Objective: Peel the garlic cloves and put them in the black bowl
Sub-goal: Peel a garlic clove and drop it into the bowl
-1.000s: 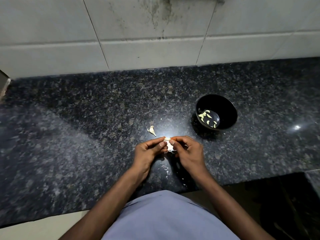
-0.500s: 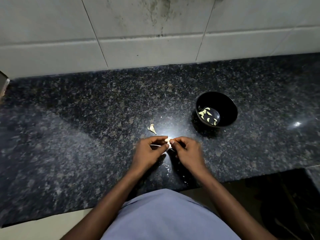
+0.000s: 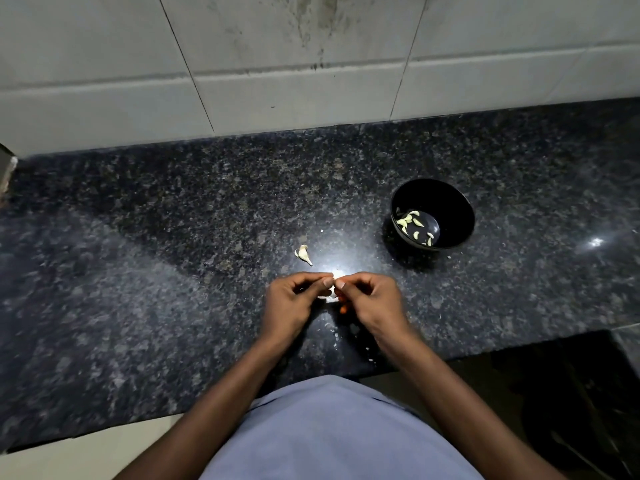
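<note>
Both hands meet over the dark speckled counter [image 3: 173, 271] — the left hand [image 3: 291, 303] and right hand [image 3: 370, 303] pinch a small garlic clove [image 3: 331, 295] between thumbs and fingertips, its pale skin showing. Another clove [image 3: 303, 253] lies on the counter just beyond. The black bowl [image 3: 450, 199] sits off to the right — peeled cloves [image 3: 410, 220] inside.

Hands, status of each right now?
Left hand: closed, pinching the garlic clove.
Right hand: closed, pinching the same clove from the other side.
</note>
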